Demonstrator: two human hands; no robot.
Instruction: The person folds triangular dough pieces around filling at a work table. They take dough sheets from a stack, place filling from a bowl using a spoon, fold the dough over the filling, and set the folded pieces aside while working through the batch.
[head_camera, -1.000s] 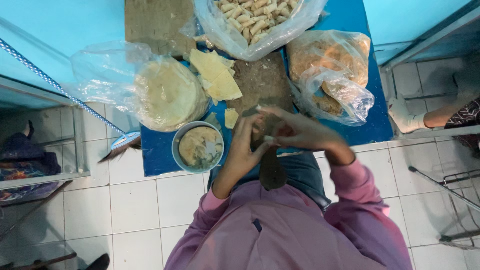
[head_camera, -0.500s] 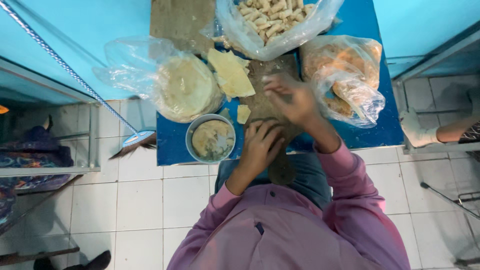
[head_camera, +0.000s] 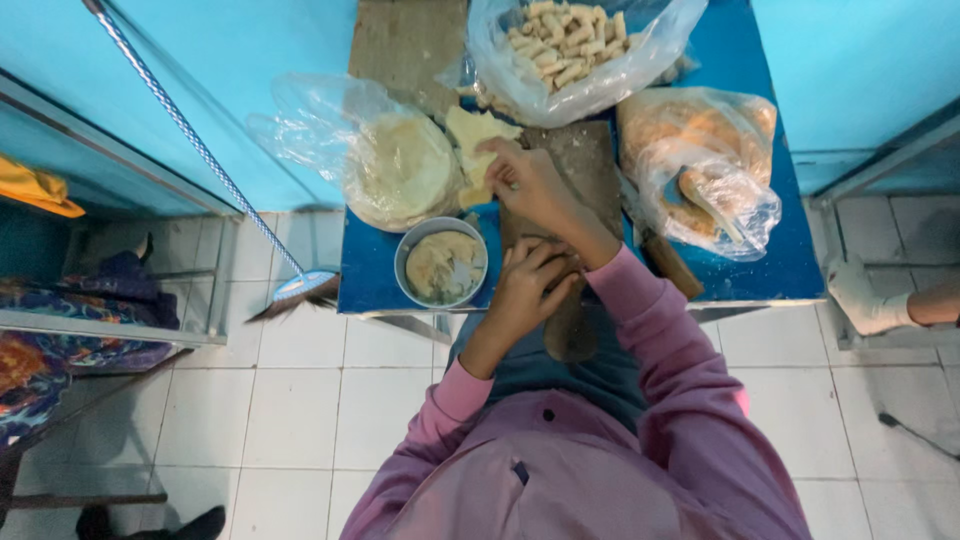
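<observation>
Pale yellow wrapper sheets (head_camera: 468, 132) lie at the far left edge of the wooden board (head_camera: 585, 165), and the right hand (head_camera: 530, 182) is stretched out over them, fingertips bent down onto the top sheet. The contact is plain, but whether a sheet is already pinched cannot be told from above. The left hand (head_camera: 528, 282) rests nearer the body on the board's near end, fingers curled; they may be closed on something small, but the knuckles cover it, so its grip cannot be told either.

By the look of it, the step in hand is taking one wrapper from the pile. Freeing a single thin sheet would call for a light pinch at a corner, so it neither tears nor drags its neighbours.

Just left of the left hand stands a metal bowl of filling (head_camera: 441, 266). Beyond it, a clear bag holds a stack of round wrappers (head_camera: 402, 168). At the far end of the blue table (head_camera: 765, 270) is a bag of finished rolls (head_camera: 565, 42), and to the right a bag of browner pieces (head_camera: 700, 165), blurred by the plastic.

The board's handle runs under the left hand and off the table edge. Someone's socked foot (head_camera: 862, 300) shows at the right, the rest cut off
</observation>
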